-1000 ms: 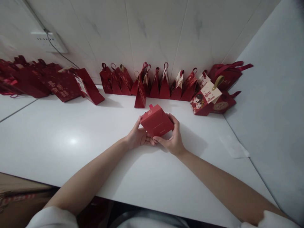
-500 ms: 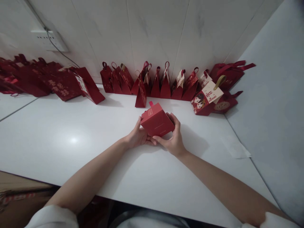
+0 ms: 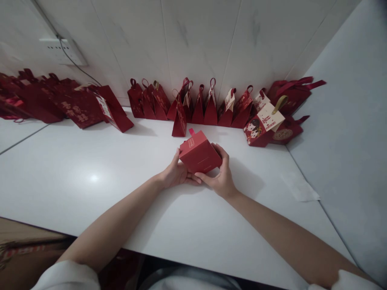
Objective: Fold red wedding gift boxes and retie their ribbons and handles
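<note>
Tilted red cardboard box with lettered side (image 3: pixel 201 156): held between left hand (image 3: pixel 176 175) and right hand (image 3: pixel 223 178) | in front of row of red peaked cardboard boxes (image 3: pixel 198 112) | turned slightly since a second ago, lettering better exposed; two-handed handling judged ongoing.

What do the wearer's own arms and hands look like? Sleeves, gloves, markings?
White left sleeve and white right sleeve, both ending around the elbow. Forearms bare, no watch or cables visible. Left hand and right hand ungloved, no visible markings.
</note>
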